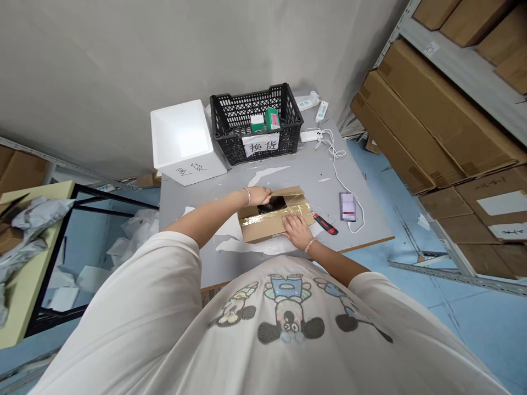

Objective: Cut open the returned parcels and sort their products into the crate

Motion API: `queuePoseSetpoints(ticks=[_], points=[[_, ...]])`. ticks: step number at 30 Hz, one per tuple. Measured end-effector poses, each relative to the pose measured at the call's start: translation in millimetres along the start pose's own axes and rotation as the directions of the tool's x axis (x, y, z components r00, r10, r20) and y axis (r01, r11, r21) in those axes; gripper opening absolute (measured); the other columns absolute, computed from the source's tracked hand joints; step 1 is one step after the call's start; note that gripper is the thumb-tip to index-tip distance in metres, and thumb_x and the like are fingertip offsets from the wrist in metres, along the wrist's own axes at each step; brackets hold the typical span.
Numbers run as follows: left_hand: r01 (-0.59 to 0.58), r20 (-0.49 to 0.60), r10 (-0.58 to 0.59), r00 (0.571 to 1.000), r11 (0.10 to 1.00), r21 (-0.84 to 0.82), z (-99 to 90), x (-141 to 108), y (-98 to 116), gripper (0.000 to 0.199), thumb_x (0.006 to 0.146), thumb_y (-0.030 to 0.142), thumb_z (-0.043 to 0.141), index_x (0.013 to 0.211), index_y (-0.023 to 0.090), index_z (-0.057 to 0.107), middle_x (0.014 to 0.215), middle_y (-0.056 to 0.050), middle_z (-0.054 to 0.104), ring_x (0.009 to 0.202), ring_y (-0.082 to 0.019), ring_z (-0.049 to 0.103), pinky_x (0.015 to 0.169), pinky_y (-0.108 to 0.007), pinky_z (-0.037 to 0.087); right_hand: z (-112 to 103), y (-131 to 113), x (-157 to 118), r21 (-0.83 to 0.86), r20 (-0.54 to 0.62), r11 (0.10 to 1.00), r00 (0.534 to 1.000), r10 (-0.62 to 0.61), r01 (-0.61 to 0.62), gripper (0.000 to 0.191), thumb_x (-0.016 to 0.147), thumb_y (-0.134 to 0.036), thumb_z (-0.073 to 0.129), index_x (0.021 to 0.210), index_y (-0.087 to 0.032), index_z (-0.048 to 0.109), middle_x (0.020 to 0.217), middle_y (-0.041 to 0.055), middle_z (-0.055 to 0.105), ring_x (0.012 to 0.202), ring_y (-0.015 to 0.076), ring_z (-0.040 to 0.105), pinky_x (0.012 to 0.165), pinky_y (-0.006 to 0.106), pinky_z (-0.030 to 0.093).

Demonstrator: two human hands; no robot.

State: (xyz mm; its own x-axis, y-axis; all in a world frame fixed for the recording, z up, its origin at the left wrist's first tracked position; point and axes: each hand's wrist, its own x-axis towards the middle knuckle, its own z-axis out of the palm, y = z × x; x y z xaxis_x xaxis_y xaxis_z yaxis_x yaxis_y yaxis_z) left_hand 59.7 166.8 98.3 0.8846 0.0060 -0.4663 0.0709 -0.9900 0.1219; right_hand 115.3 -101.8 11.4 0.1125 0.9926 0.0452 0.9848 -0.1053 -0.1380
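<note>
A small cardboard box lies on the grey table, its top banded with shiny clear tape. A flap stands partly lifted, showing a dark gap with something dark inside that I cannot make out. My left hand grips the far edge of that flap. Flat on the taped top near the front corner rests my right hand. Just right of it lies a red and black utility knife, not touching the hand.
A black plastic crate with small boxes and a white foam box stand at the table's far end. A phone lies on a white cable. Cardboard cartons fill metal shelves on the right.
</note>
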Motion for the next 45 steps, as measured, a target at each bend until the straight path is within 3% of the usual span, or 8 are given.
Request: queuePoseSetpoints(ticks=[6,13,17,23,30,34,38,45], points=[[-0.066,0.006,0.067,0.998,0.99,-0.121,-12.3,-3.3,-10.6,0.043,0.097,0.042,0.031,0.114,0.017,0.062,0.107,-0.012,0.069,0.094,-0.021,0.064,0.085,-0.029,0.045,-21.5,-7.2,5.0,0.069,-0.049,0.997,0.998,0.039,-0.036,0.057,0.094,-0.045,0.047,0.138,-0.009,0.049,0.144,0.0218,0.044,0.133,0.0348,0.035,0.113,0.051,0.02],[-0.054,0.03,0.058,0.998,0.992,-0.118,-15.7,-2.9,-12.1,0.046,0.096,0.044,0.03,0.118,0.018,0.062,0.109,-0.012,0.07,0.093,-0.021,0.064,0.084,-0.029,0.044,-53.3,-1.2,39.6,0.123,-0.082,0.94,0.941,0.328,-0.317,0.066,0.089,-0.057,0.049,0.131,-0.006,0.051,0.131,0.0254,0.052,0.125,0.038,0.04,0.113,0.059,0.009],[-0.048,0.042,0.054,0.998,0.99,-0.129,-16.7,-2.5,-15.1,0.046,0.097,0.045,0.029,0.116,0.019,0.063,0.107,-0.011,0.071,0.092,-0.021,0.064,0.082,-0.028,0.044,-60.1,6.1,42.4,0.167,-0.055,0.954,0.964,0.26,-0.248,0.045,0.092,-0.052,0.048,0.117,-0.016,0.06,0.112,0.0158,0.063,0.112,0.0317,0.051,0.115,0.057,0.004],[-0.058,0.019,0.063,0.998,0.984,-0.169,-17.1,-1.1,-24.6,0.047,0.097,0.045,0.027,0.107,0.019,0.065,0.099,-0.009,0.071,0.083,-0.02,0.063,0.079,-0.027,0.043,-62.9,8.7,23.4,0.266,-0.116,0.946,0.968,0.222,-0.185,0.033,0.094,-0.047,0.048,0.099,-0.018,0.064,0.098,0.0105,0.066,0.1,0.0267,0.055,0.112,0.05,0.018],[0.106,-0.037,-0.123,0.992,0.949,-0.297,-14.5,11.3,-75.5,0.049,0.096,0.047,0.028,0.101,0.018,0.068,0.1,-0.007,0.071,0.086,-0.02,0.061,0.08,-0.028,0.043,-48.0,-3.7,-21.3,0.223,-0.299,0.974,0.953,0.044,0.025,0.021,0.095,-0.036,0.052,0.085,-0.02,0.062,0.088,0.0061,0.067,0.091,0.0213,0.056,0.105,0.045,0.025],[0.343,-0.105,-0.396,0.912,0.878,-0.333,0.5,24.4,-92.4,0.042,0.089,0.051,0.047,0.106,0.02,0.068,0.105,-0.008,0.07,0.095,-0.023,0.062,0.081,-0.028,0.044,-38.3,-6.2,-46.9,0.169,-0.403,0.981,0.915,-0.021,0.097,0.015,0.093,-0.019,0.049,0.09,-0.02,0.064,0.09,0.0052,0.067,0.088,0.0181,0.056,0.098,0.04,0.032],[0.525,-0.136,-0.594,0.793,0.779,-0.342,21.7,36.6,-76.1,0.036,0.084,0.045,0.058,0.106,0.02,0.071,0.114,-0.011,0.068,0.101,-0.026,0.06,0.084,-0.031,0.045,-25.0,-5.3,-66.6,0.096,-0.393,0.987,0.916,-0.079,0.126,0.023,0.092,-0.014,0.048,0.076,-0.02,0.063,0.076,0.0039,0.061,0.079,0.017,0.051,0.087,0.035,0.037],[0.569,-0.115,-0.638,0.761,0.743,-0.353,31.7,38.0,-44.2,0.038,0.091,0.043,0.048,0.098,0.016,0.074,0.104,-0.017,0.07,0.103,-0.031,0.06,0.092,-0.04,0.042,12.7,2.0,-76.8,0.019,-0.305,0.977,0.932,-0.195,0.211,0.023,0.093,-0.014,0.048,0.078,-0.021,0.064,0.076,0.0038,0.058,0.078,0.0175,0.048,0.087,0.035,0.038]])
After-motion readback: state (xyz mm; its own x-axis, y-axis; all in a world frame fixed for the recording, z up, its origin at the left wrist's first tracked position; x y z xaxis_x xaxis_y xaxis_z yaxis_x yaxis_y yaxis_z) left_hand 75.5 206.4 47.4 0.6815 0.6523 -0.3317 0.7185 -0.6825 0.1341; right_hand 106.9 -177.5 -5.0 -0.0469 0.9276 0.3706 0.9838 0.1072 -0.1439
